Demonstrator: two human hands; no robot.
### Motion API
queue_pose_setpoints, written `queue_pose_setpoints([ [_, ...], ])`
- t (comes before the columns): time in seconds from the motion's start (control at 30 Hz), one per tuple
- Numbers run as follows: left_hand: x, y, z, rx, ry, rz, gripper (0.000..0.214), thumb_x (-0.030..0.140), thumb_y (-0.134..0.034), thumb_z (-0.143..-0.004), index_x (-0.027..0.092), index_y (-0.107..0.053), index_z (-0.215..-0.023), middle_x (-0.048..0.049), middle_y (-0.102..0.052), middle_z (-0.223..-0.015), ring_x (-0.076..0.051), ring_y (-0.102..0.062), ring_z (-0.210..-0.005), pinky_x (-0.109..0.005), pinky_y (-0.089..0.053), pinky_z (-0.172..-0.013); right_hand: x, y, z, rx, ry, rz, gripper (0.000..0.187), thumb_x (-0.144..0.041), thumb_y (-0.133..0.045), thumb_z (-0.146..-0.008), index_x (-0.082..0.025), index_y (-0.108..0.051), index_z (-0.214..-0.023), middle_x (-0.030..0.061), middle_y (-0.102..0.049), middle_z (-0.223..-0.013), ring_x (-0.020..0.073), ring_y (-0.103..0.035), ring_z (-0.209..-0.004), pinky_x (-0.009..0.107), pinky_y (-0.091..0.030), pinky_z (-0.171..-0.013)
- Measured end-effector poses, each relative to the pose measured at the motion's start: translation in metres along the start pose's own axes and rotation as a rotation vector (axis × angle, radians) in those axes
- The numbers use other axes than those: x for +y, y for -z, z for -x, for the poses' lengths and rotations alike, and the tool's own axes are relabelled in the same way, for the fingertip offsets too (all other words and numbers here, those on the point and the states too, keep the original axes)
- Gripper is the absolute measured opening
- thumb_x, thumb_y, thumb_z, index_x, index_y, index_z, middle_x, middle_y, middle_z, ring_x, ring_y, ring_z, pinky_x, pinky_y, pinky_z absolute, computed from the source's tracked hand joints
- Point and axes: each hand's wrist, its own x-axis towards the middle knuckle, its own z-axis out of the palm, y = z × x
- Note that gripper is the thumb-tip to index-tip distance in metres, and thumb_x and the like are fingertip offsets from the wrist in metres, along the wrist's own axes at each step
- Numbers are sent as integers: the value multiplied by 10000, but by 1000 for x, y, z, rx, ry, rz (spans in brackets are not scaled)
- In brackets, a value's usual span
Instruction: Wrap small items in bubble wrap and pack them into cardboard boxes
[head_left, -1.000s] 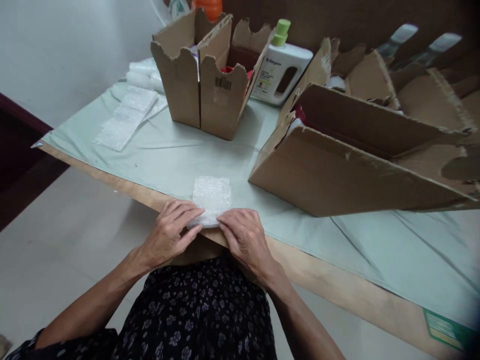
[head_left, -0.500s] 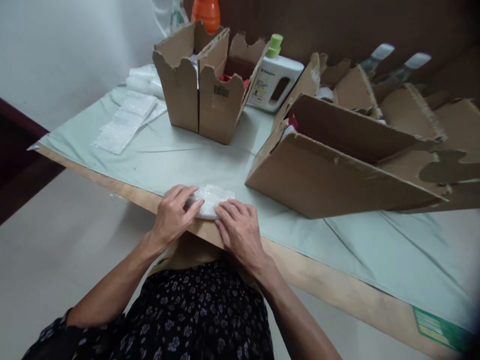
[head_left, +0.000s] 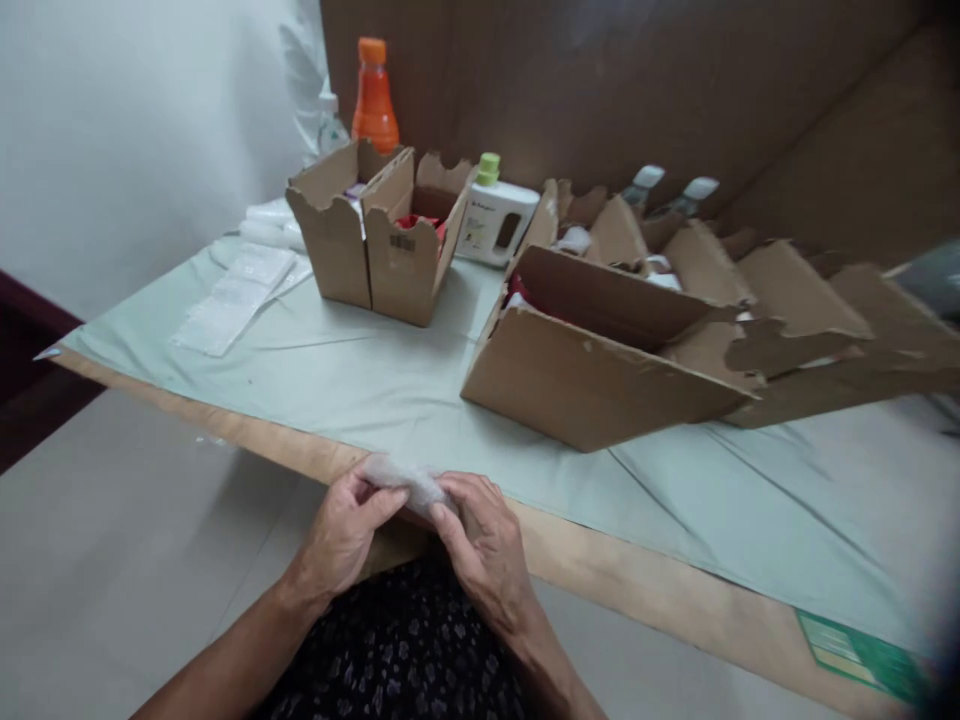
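A small bundle of clear bubble wrap [head_left: 411, 482] is held between both hands at the front edge of the table. My left hand [head_left: 346, 525] grips its left end, thumb on top and fingers behind. Closed on the right end is my right hand [head_left: 484, 535], its thumb pressed against the near side. Whether anything lies inside the wrap, I cannot tell. Farther back on the left, flat bubble wrap pieces [head_left: 236, 295] lie stacked on the pale green cloth [head_left: 360, 385].
Two cardboard boxes [head_left: 341, 255] stand at the back, beside a white jug with a green cap [head_left: 495, 222] and an orange bottle [head_left: 375, 105]. More cardboard boxes [head_left: 600, 375] fill the right side. A green card [head_left: 855, 650] lies at the front right edge.
The bubble wrap bundle has come up off the table top toward my body, and both hands now pinch its ends. The view has tilted up, showing more of the back wall.
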Motion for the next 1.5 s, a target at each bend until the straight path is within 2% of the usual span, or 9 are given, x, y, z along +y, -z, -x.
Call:
queue_pose_setpoints([
  [0.17, -9, -13, 16, 8, 37, 35, 282, 391, -872, -780, 221, -754, -971, -9, -754, -903, -148, -683, -857, -248, -565, -823, 3, 18, 22, -42, -154, -174, 632, -415, -738, -865, -235, -561, -1444, 128, -684, -1370, 269, -684, -1207, 403, -587, -985],
  [0.37, -5, -23, 16, -138, -3, -186, 250, 428, -797, -852, 213, -705, -941, -2, -693, -802, -147, -639, -737, -242, -548, -698, -11, 35, 28, 19, -237, -215, 146, -287, -647, -910, -219, -738, -1002, 41, -780, -942, 200, -732, -858, 293, -604, -780],
  [0.43, 14, -30, 2, -215, -166, -348, 272, 428, -733, -900, 228, -684, -1078, -40, -724, -928, -181, -676, -815, -278, -573, -734, -14, 59, 22, 66, -203, -169, 128, -296, -640, -918, -222, -739, -951, 28, -772, -878, 191, -728, -799, 276, -598, -730],
  [0.63, 87, -85, -82, -149, -1112, -1025, 602, 247, -692, -899, 243, -485, -1464, -149, -585, -1463, -338, -520, -1403, -537, -434, -1166, -18, 184, -18, 294, -41, 240, 147, -355, -715, -899, -262, -760, -1003, 26, -780, -888, 203, -732, -754, 291, -596, -664],
  [0.77, 92, -117, -122, -157, -1211, -1140, 377, 161, -643, -900, 211, -569, -1266, -153, -623, -1400, -361, -501, -1423, -584, -431, -1156, -23, 249, -61, 394, 64, 581, 140, -367, -696, -923, -286, -748, -1025, 11, -779, -902, 197, -721, -747, 316, -581, -681],
  [0.87, 80, -121, -126, -138, -1241, -1069, 265, 74, -628, -886, 217, -580, -1104, -128, -675, -1262, -333, -565, -1350, -554, -482, -1107, -21, 272, -94, 260, 145, 811, 151, -330, -642, -950, -270, -741, -1046, 31, -779, -963, 199, -702, -766, 325, -538, -642],
  [1.1, 70, -120, -126, -110, -1251, -1003, 277, 69, -619, -889, 254, -556, -1084, -97, -660, -1231, -344, -558, -1359, -590, -504, -1082, 2, 257, -159, -68, 270, 1147, 163, -316, -625, -941, -232, -763, -916, 58, -735, -808, 223, -647, -751, 340, -440, -655],
  [1.43, 62, -121, -132, -135, -1227, -923, 302, 50, -593, -872, 253, -562, -1094, -81, -677, -1187, -344, -526, -1399, -599, -474, -1116, 20, 189, -229, -634, 75, 1199, 188, -74, -651, -862, -201, -762, -945, 56, -782, -796, 208, -708, -709, 296, -379, -582],
  [1.5, 63, -122, -133, -140, -1231, -923, 307, 41, -604, -867, 246, -567, -1092, -78, -679, -1155, -332, -547, -1374, -568, -485, -1109, 20, 184, -231, -646, 71, 1200, 158, -84, -666, -862, -199, -774, -874, 71, -773, -752, 221, -713, -696, 303, -396, -588],
])
